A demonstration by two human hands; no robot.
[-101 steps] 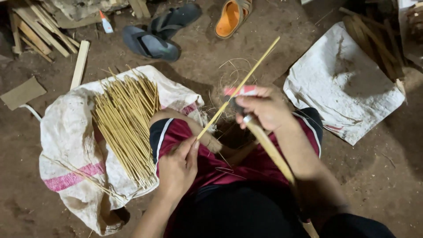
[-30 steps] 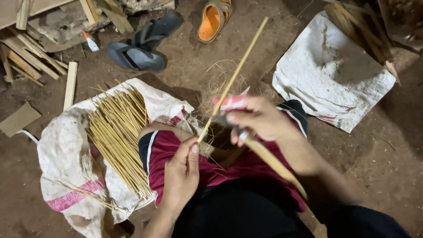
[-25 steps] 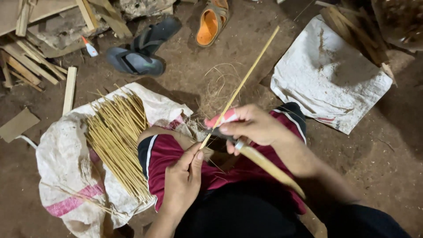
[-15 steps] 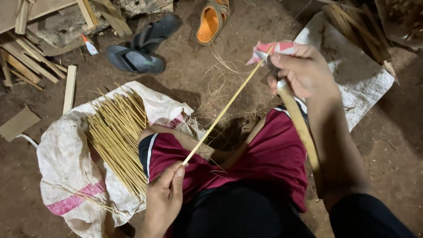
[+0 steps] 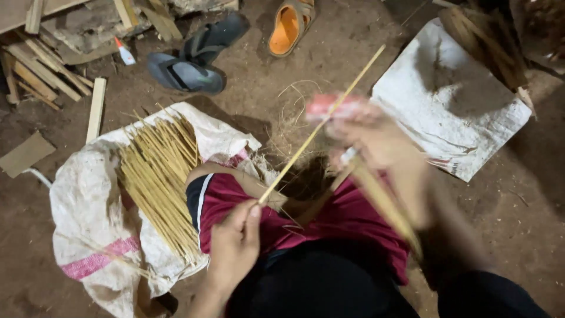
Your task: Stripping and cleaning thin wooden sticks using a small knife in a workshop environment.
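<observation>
My left hand [image 5: 234,247] pinches the near end of a long thin bamboo stick [image 5: 321,125] that slants up and away over my knee in maroon shorts [image 5: 235,206]. Blurred by motion, my right hand [image 5: 376,144] sits midway along the stick and grips a knife with a long pale wooden handle [image 5: 385,203]; a pink wrap shows on one finger [image 5: 329,107]. A pile of finished thin sticks [image 5: 159,176] lies on a white woven sack [image 5: 88,200] to my left.
Another white sack [image 5: 453,112] lies at the right on the dirt floor. Two dark sandals [image 5: 194,59] and an orange one [image 5: 289,25] lie ahead. Wood offcuts [image 5: 41,76] are heaped at the upper left. Shavings [image 5: 294,135] litter the ground by my knee.
My right hand slid the knife out to the stick's far end half a second ago and has now come back toward the middle. The left hand keeps its hold.
</observation>
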